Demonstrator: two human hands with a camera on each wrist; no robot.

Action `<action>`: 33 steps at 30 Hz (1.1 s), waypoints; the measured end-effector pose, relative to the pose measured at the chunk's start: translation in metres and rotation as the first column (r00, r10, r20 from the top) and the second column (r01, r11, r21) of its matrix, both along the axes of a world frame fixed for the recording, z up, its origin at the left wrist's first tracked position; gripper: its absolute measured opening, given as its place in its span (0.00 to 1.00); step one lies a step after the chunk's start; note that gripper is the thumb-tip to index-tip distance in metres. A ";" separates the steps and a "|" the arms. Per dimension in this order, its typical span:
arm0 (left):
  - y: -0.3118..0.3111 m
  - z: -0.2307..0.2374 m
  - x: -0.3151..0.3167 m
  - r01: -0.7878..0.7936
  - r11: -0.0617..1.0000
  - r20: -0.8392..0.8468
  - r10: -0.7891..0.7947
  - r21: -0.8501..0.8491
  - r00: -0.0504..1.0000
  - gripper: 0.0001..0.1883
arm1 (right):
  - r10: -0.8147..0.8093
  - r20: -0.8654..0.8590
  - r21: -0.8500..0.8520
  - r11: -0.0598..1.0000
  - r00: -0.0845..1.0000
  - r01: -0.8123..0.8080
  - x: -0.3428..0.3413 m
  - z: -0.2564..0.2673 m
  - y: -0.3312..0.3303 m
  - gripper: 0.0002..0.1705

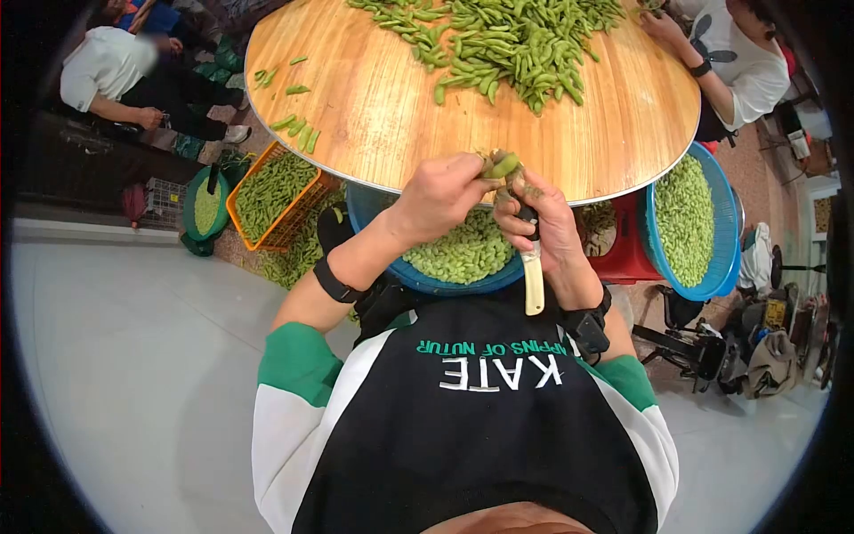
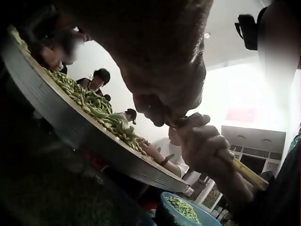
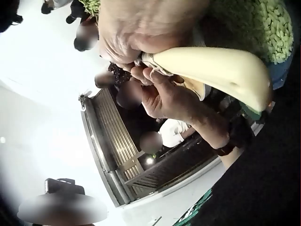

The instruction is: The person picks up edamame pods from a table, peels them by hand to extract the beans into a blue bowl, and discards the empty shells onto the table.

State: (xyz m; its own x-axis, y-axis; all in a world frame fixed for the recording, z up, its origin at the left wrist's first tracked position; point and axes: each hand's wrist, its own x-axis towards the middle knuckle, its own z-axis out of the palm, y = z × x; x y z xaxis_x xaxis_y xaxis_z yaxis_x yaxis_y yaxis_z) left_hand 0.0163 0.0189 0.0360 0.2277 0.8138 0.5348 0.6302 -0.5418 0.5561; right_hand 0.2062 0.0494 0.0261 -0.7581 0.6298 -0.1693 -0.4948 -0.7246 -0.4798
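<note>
In the head view, the left hand [image 1: 439, 198] pinches a green bean pod [image 1: 501, 166] over the near edge of the round wooden table [image 1: 374, 116]. Close against it, the right hand [image 1: 550, 218] grips a knife by its cream handle [image 1: 534, 283], which points back toward the body. The knife's other end is hidden among the fingers. The right wrist view shows the cream handle [image 3: 216, 70] large under the right palm, with the left hand [image 3: 167, 96] at the fingertips. Beneath both hands is a blue basin of shelled beans [image 1: 463, 252].
A heap of pods [image 1: 525, 44] lies on the table's far part, with a few loose pods [image 1: 296, 131] at left. An orange crate [image 1: 274, 196] and green basket [image 1: 206, 206] stand left, a blue basin [image 1: 689, 222] right. Other people sit around.
</note>
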 end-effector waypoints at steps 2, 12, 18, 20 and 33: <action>-0.004 0.003 0.007 0.010 0.998 0.133 -0.002 -0.063 0.991 0.06 | -0.005 0.007 0.012 1.000 1.000 0.005 0.000 0.001 0.000 0.08; -0.011 0.004 0.022 0.003 0.889 0.451 0.230 -0.459 0.863 0.06 | -0.371 0.430 0.564 0.822 0.823 0.076 -0.008 -0.002 0.000 0.09; -0.016 -0.006 0.025 -0.133 0.986 0.134 0.146 -0.101 0.980 0.06 | -0.833 0.146 0.988 0.095 0.534 -0.122 -0.015 -0.008 0.006 0.20; -0.019 -0.008 0.025 -0.146 0.986 0.092 0.154 -0.083 0.984 0.05 | -0.855 0.041 0.977 -0.075 0.518 -0.201 -0.013 -0.016 0.010 0.23; -0.025 -0.019 0.026 -0.111 0.991 -0.086 0.118 0.079 0.989 0.06 | -0.791 0.131 0.986 0.039 0.597 -0.165 -0.023 -0.022 0.008 0.11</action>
